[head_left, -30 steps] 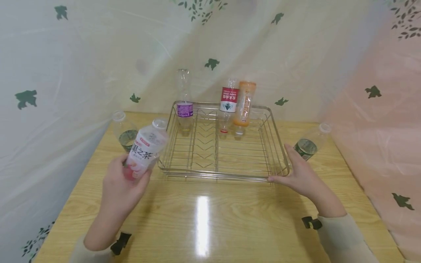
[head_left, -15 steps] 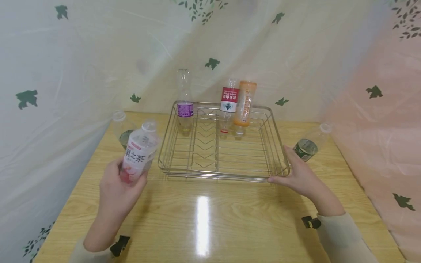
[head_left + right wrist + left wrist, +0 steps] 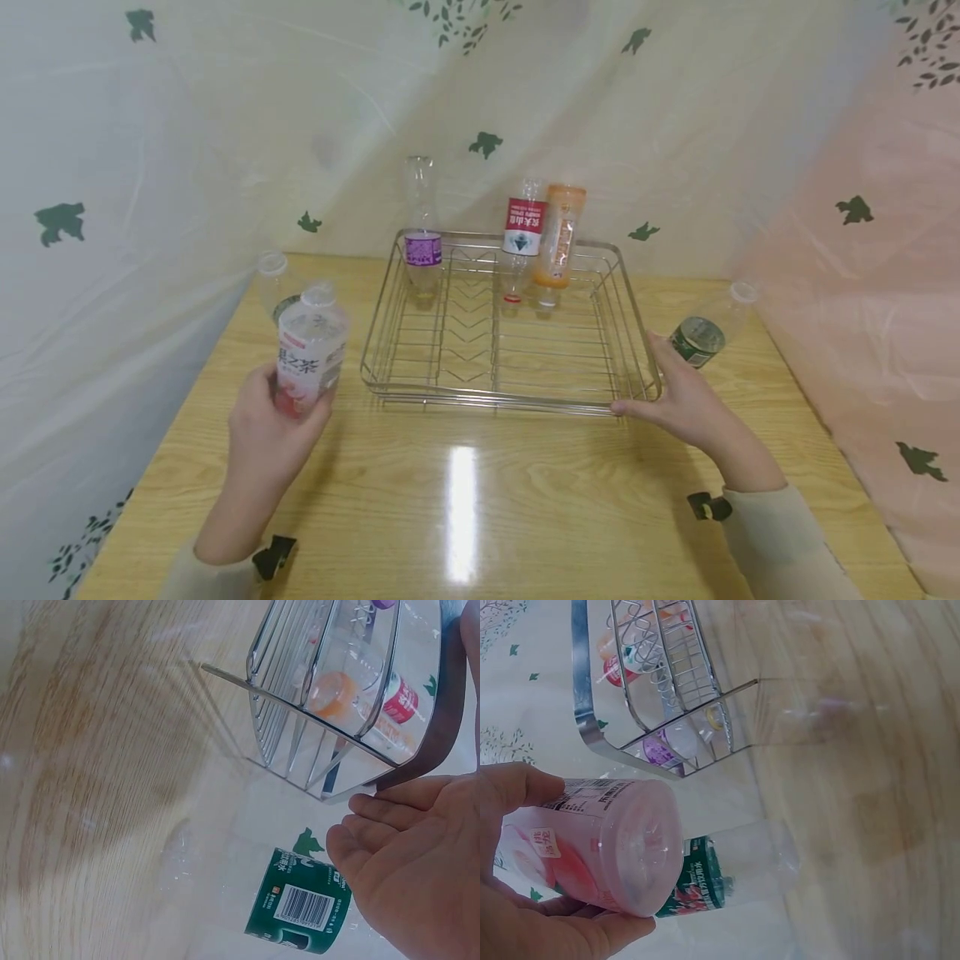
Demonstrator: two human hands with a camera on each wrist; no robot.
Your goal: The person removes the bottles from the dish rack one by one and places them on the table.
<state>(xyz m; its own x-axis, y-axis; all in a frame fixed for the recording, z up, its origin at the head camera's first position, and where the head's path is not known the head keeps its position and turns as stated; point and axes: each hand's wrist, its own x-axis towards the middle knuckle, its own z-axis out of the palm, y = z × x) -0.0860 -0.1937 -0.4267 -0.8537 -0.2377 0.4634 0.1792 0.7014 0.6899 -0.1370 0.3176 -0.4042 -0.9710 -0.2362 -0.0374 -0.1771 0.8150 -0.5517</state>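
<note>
My left hand (image 3: 270, 446) grips a clear plastic bottle (image 3: 309, 354) by its lower part, held upright above the table, with a pink and white label and a peach picture. The left wrist view shows the bottle's base (image 3: 649, 847) and my thumb and fingers round it. A wire dish rack (image 3: 495, 402) stands mid-table. My right hand (image 3: 692, 408) holds its front right corner, thumb at the front rim and fingers along the side. Inside the rack's back, upside-down bottles lean: one purple-labelled (image 3: 423, 249), one red-labelled (image 3: 523, 225), one orange-wrapped (image 3: 559, 237).
Behind the held bottle stands a clear bottle (image 3: 272, 279), partly hidden, its green label seen in the left wrist view. Another green-labelled bottle (image 3: 697, 337) stands just right of the rack, beside my right hand. A patterned cloth (image 3: 337, 125) hangs behind the wooden table (image 3: 540, 500).
My left hand has moved the peach-labelled bottle a little left, away from the rack, and turned it more upright. It now covers more of the bottle behind. My right hand stays at the rack's corner.
</note>
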